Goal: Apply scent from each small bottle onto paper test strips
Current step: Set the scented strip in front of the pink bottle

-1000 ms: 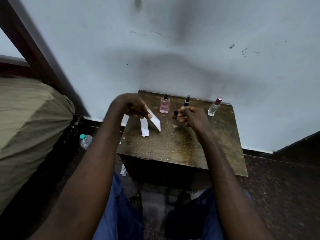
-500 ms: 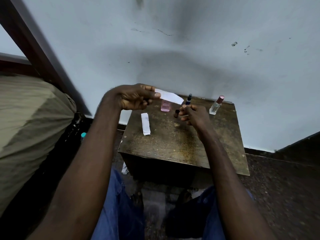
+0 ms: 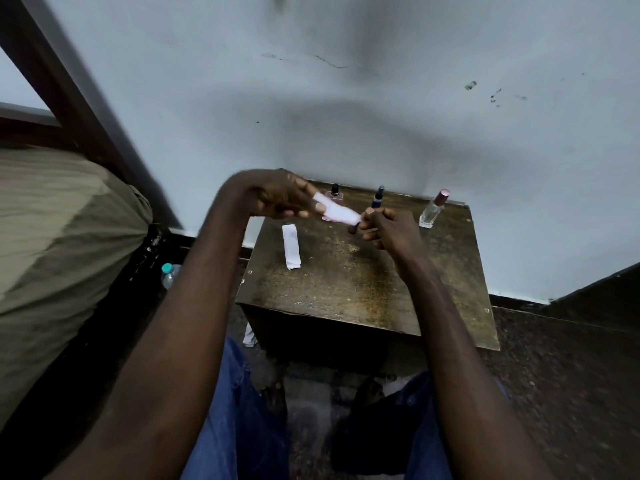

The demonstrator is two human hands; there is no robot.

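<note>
My left hand (image 3: 277, 195) pinches a white paper strip (image 3: 337, 211) above the back of a small brown table (image 3: 346, 292). The strip's far end meets my right hand (image 3: 388, 230), which grips a small dark bottle (image 3: 354, 227) whose end pokes out by the fingers. A second white strip (image 3: 291, 247) lies flat on the table's left side. Along the back edge stand a pink bottle (image 3: 335, 195) partly hidden by the held strip, a dark blue bottle (image 3: 378, 197), and a clear bottle with a pink cap (image 3: 433, 211).
A pale wall rises right behind the table. A bed with an olive cover (image 3: 62, 237) fills the left, and a plastic water bottle (image 3: 169, 274) lies on the floor beside it. A paper scrap (image 3: 249, 336) lies by the table's base. My knees are below the front edge.
My left hand lifted the strip off the table, raised it, then lowered its end against the small bottle in my right hand. The right hand stayed almost still.
</note>
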